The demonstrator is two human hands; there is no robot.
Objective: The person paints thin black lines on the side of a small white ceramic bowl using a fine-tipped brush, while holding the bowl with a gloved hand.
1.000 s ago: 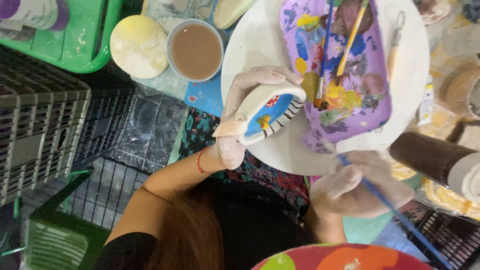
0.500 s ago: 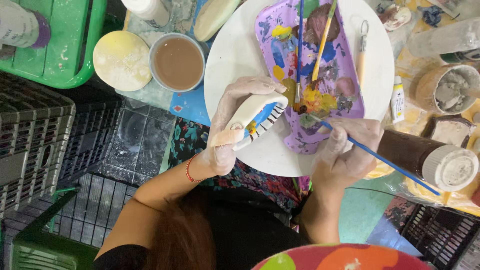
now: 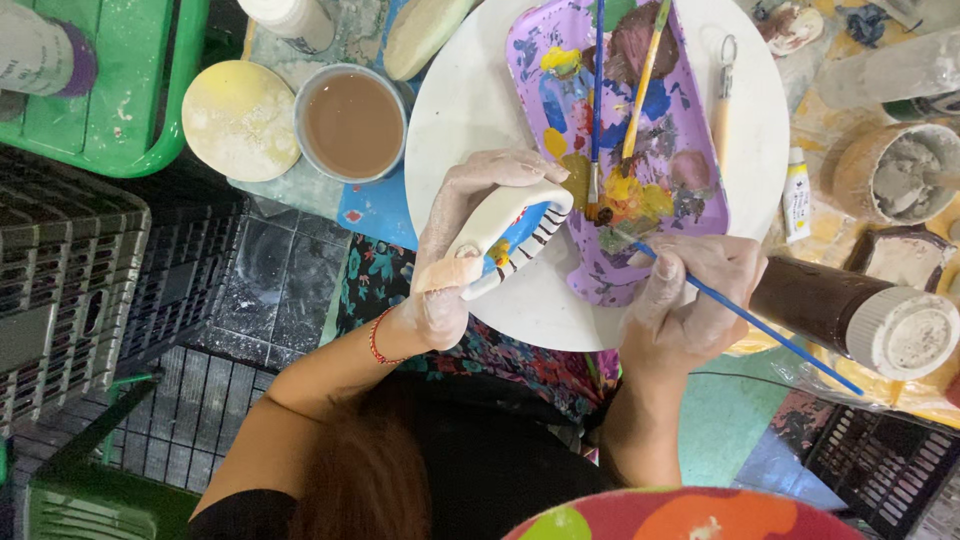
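Observation:
My left hand (image 3: 462, 240) grips a white ceramic piece (image 3: 510, 235) painted blue and yellow with black stripes, holding it over a round white board (image 3: 470, 100). My right hand (image 3: 690, 295) holds a thin blue-handled paintbrush (image 3: 760, 325) with its tip on the lower edge of a purple palette tray (image 3: 690, 120) smeared with paint. Two more brushes (image 3: 620, 90) lie on that palette. Both hands are dusty with pale clay or paint.
A cup of brown water (image 3: 352, 122) and a round yellowish lid (image 3: 240, 118) sit left of the board. A green tray (image 3: 110, 90), dark crates (image 3: 70, 290), a brown bottle with a white cap (image 3: 860, 315), a paint tube (image 3: 797, 195) and a clay-filled pot (image 3: 900, 175) surround the work area.
The view has shifted, so everything sits lower in frame. My right hand rose from below the board and brought the blue brush tip onto the palette. The left hand still holds the ceramic piece.

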